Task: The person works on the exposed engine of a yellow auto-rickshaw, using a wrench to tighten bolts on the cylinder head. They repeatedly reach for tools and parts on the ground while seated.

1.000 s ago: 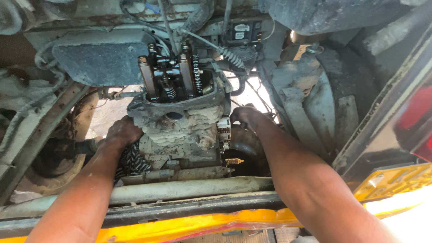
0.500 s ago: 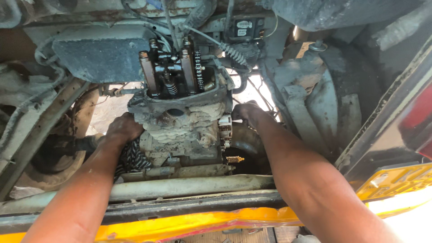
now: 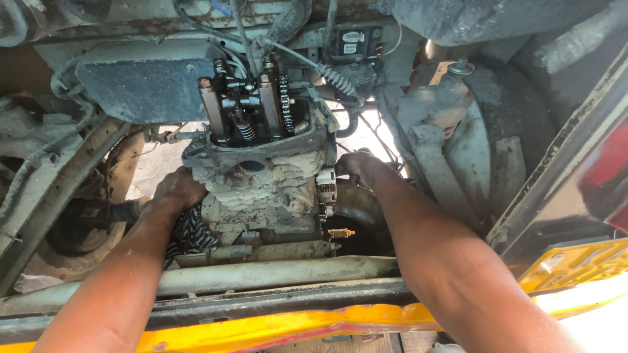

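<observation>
head view, looking down into an engine bay. left hand (image 3: 178, 189) pressed against the left flank of the engine (image 3: 261, 189), fingers curled round its edge, knuckles up; grip on the casing likely, but how far closed cannot be told, fingertips hidden. right hand (image 3: 358, 167) on the right flank, fingers bent and tucked behind the casing just above a small finned part (image 3: 325, 184); hold also not clear, fingertips out of sight. both forearms reaching in from the bottom edge, over a yellow panel (image 3: 261, 330) and a grey bar (image 3: 275, 274).

engine upright in mid-frame, between the two hands, caked in pale dried mud. top open like a box: inside, dark oily rocker parts, a coil spring (image 3: 244, 131) and a chain (image 3: 284, 104) running up the right side, two posts standing at the rim. round port (image 3: 252, 167) in the front face, dark inside. small brass fitting (image 3: 340, 233) low on the right, just beside the casing.

striped rag (image 3: 191, 232) bunched under the left wrist, touching the casing. flat dusty cover (image 3: 147, 78) upper left. large grey housing (image 3: 484, 131) to the right, well apart from the hands. cables (image 3: 327, 72) looping across the top.
</observation>
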